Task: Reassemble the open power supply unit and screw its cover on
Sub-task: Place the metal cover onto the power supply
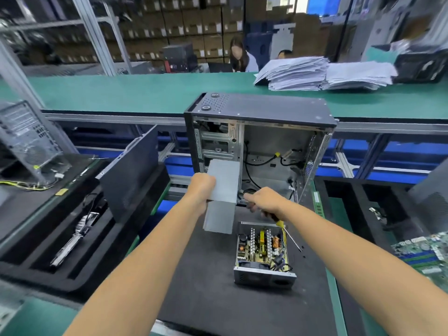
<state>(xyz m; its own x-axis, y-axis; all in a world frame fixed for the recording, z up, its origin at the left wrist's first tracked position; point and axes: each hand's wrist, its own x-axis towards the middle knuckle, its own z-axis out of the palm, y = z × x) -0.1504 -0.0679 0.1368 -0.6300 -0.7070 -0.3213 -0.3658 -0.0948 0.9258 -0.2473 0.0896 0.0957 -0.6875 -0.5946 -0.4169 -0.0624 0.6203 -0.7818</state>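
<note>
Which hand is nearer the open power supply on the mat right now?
Right. The right hand holds a yellow-handled screwdriver just above the power supply's far edge. The left hand is up and to its left, gripping the grey metal cover.

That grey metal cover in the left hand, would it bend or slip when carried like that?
The cover looks like thin folded sheet metal, so probably stiff and fairly light: the left hand holds it up alone. Its smooth surface might slip, and its edges could be sharp.
</note>
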